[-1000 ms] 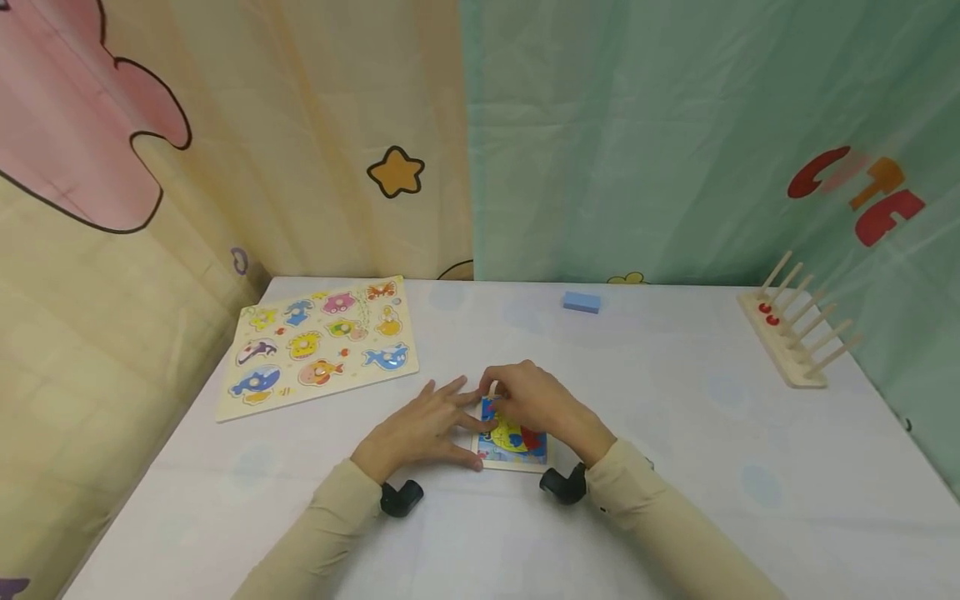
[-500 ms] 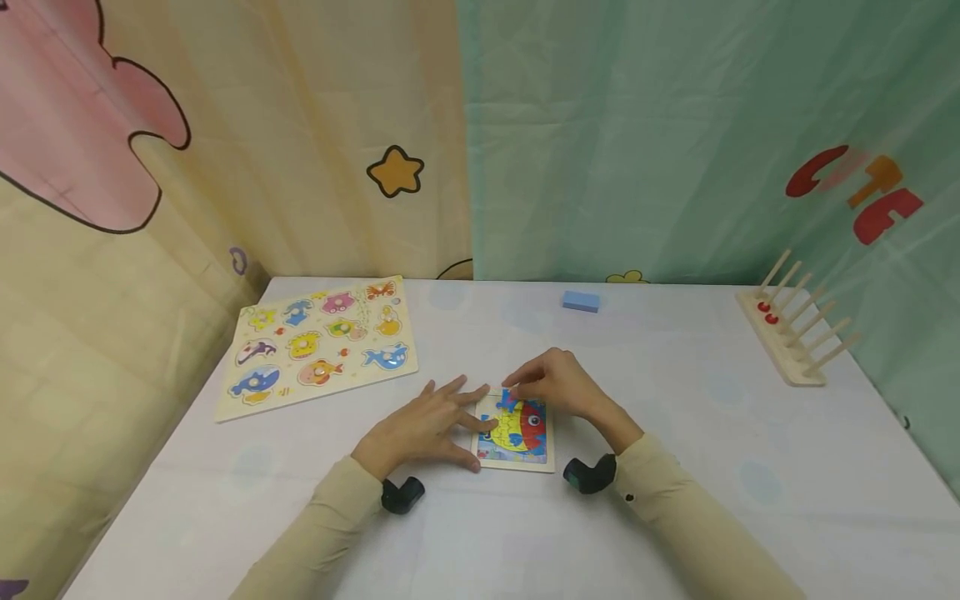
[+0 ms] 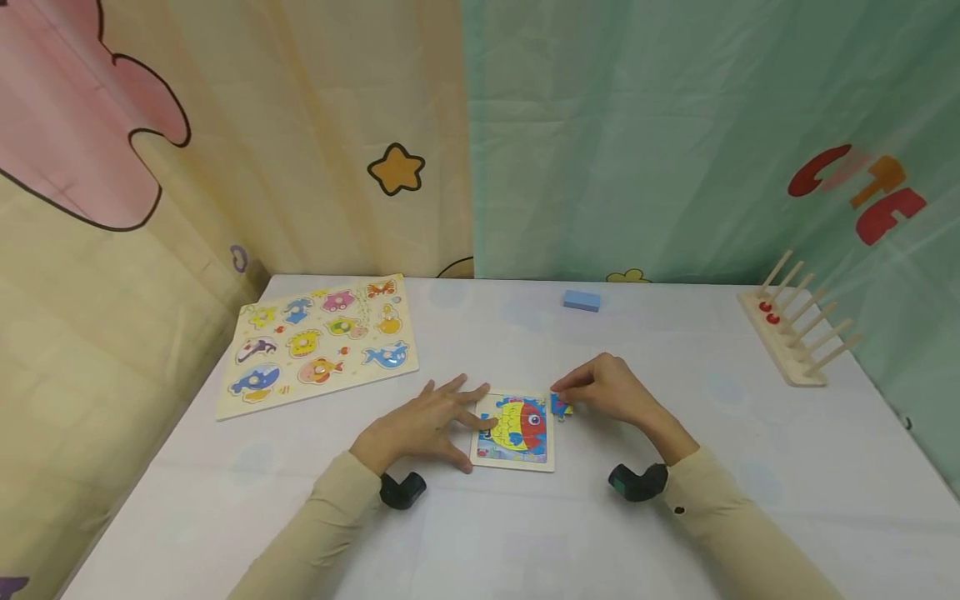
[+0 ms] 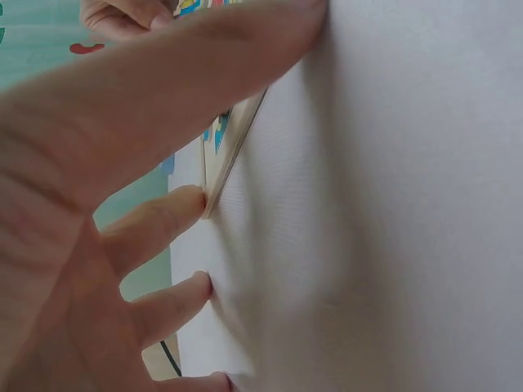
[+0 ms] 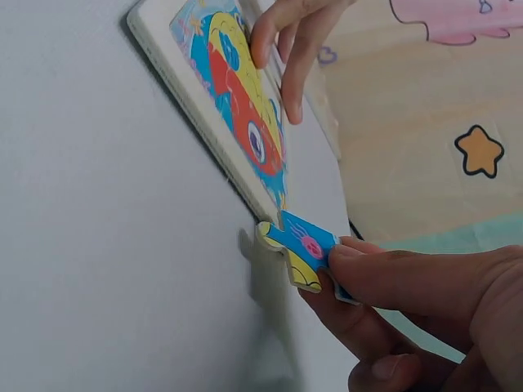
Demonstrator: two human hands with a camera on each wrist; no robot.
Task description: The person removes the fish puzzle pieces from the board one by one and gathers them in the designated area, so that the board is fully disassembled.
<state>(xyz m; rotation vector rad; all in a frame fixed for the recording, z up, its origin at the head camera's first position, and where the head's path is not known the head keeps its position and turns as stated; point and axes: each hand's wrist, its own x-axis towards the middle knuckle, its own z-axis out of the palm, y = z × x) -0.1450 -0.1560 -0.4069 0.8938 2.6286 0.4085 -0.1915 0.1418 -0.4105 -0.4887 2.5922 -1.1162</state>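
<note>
A small framed fish jigsaw (image 3: 517,429) lies on the white table, its fish yellow with a red head. My left hand (image 3: 427,425) is spread at its left side, fingers straight, with one fingertip on the picture and another at the top left corner. Just past the upper right corner, my right hand (image 3: 611,390) pinches a jigsaw piece (image 5: 304,247) between thumb and fingers. That piece is blue and yellow with a pink figure, and in the right wrist view it is tilted, casting a shadow on the table. In the left wrist view the thumb (image 4: 180,82) covers much of the board.
A large wooden animal peg puzzle (image 3: 322,346) lies at the back left. Near the back edge sits a blue block (image 3: 581,301). At the far right stands a wooden rack with upright pegs (image 3: 795,333) and red beads. Printed curtains hang behind the table.
My right hand has lifted the jigsaw piece from the top of the board and carried it right, past the frame's corner. My left hand has stayed almost still.
</note>
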